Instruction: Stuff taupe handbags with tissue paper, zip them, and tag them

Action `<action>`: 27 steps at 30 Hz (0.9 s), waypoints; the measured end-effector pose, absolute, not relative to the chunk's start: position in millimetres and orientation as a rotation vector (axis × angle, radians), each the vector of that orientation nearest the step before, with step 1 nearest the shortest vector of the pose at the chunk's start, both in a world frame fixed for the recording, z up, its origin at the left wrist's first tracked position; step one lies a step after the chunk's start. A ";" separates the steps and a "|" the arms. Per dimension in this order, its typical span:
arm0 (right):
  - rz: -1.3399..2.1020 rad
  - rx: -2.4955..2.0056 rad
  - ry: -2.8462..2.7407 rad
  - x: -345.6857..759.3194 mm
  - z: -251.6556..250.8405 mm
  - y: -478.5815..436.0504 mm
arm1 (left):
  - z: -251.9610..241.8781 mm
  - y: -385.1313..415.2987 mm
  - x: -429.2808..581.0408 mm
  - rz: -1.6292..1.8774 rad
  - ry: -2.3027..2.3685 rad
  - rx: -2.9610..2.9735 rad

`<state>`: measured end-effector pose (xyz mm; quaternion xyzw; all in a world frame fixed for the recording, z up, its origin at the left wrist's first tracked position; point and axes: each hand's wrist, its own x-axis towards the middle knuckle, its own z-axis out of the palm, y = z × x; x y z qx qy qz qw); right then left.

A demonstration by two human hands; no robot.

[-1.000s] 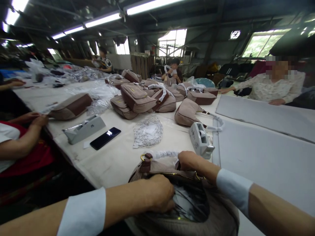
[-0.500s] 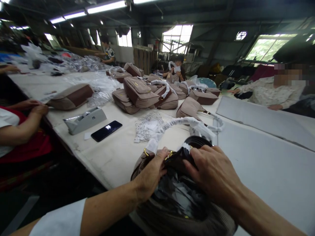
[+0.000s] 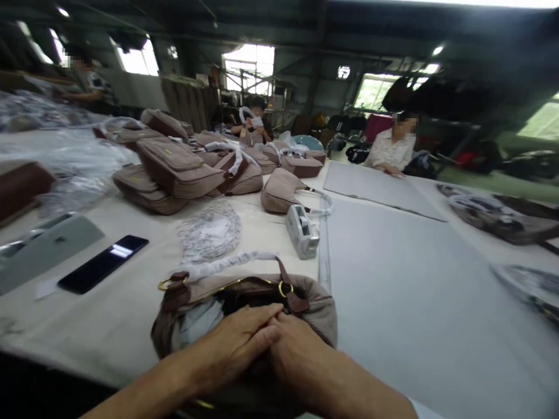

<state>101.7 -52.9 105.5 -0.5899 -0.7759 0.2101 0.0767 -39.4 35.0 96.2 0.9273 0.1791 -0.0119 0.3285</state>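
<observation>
A taupe handbag [image 3: 317, 302] with brown trim and gold rings stands unzipped on the table in front of me. Its handle [image 3: 236, 262] is wrapped in white material and lies toward the far side. Over the bag's opening, my left hand [image 3: 244, 331] lies with its fingers stretched out to the right. My right hand [image 3: 301, 349] meets it there, fingers extended and partly hidden behind the left. The two hands touch at the fingertips. Pale stuffing [image 3: 201, 320] shows inside on the left; what is under my palms is hidden.
Beyond the bag lie a heap of stringed tags [image 3: 209, 230] and a grey tape dispenser [image 3: 302, 233]. A phone [image 3: 103, 263] and another dispenser [image 3: 52, 244] are on the left. Several handbags [image 3: 179, 166] are piled behind. Grey sheets [image 3: 414, 279] cover the right; a person [image 3: 393, 148] sits beyond.
My view has turned right. My right hand has let go of the dark strap, which is now out of sight. Both hands have come together over the bag's opening.
</observation>
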 end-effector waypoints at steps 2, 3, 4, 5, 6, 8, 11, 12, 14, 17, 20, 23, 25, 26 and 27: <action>0.582 -1.783 -2.189 137.3 121.5 -73.7 | 80.4 35.1 -41.1 -0.142 0.360 2.498; 0.511 -1.837 -2.095 158.1 125.2 -83.6 | 71.8 34.7 -41.0 -0.175 0.321 2.579; 0.415 -1.926 -1.997 179.9 124.3 -92.4 | 63.3 33.8 -40.0 -0.191 0.275 2.673; 0.334 -2.022 -1.951 201.3 118.7 -99.7 | 55.3 32.5 -38.0 -0.195 0.235 2.767; 0.299 -2.108 -1.977 221.2 108.6 -105.7 | 48.0 31.1 -35.1 -0.199 0.209 2.852; 0.354 -2.177 -2.202 253.1 79.7 -115.2 | 37.0 29.7 -28.0 -0.184 0.195 2.974; 0.457 -2.033 -2.536 280.3 35.6 -132.4 | 30.4 36.3 -20.0 -0.128 0.285 3.090; 0.459 -1.986 -2.580 286.2 24.6 -140.4 | 30.7 40.6 -19.3 -0.101 0.332 3.116; 0.465 -1.939 -2.611 297.6 8.9 -159.0 | 34.7 50.4 -21.3 -0.009 0.390 3.133; 0.511 -1.940 -2.567 314.5 -3.2 -185.4 | 49.2 57.6 -28.4 0.357 0.407 3.083; 0.526 -1.961 -2.506 323.8 -8.6 -198.8 | 70.3 39.3 -27.3 0.772 0.344 2.967; 0.528 -1.959 -2.528 323.9 -11.9 -200.4 | 79.2 -6.7 -6.4 0.925 0.162 2.777; 0.567 -1.947 -2.490 322.8 -14.2 -200.1 | 68.3 -42.0 17.0 1.004 0.077 2.638; 0.585 -1.938 -2.451 322.7 -15.6 -200.5 | 57.7 -57.9 29.9 0.944 0.094 2.581; 0.596 -1.924 -2.415 323.0 -17.0 -201.2 | 44.7 -71.7 42.9 0.756 0.128 2.586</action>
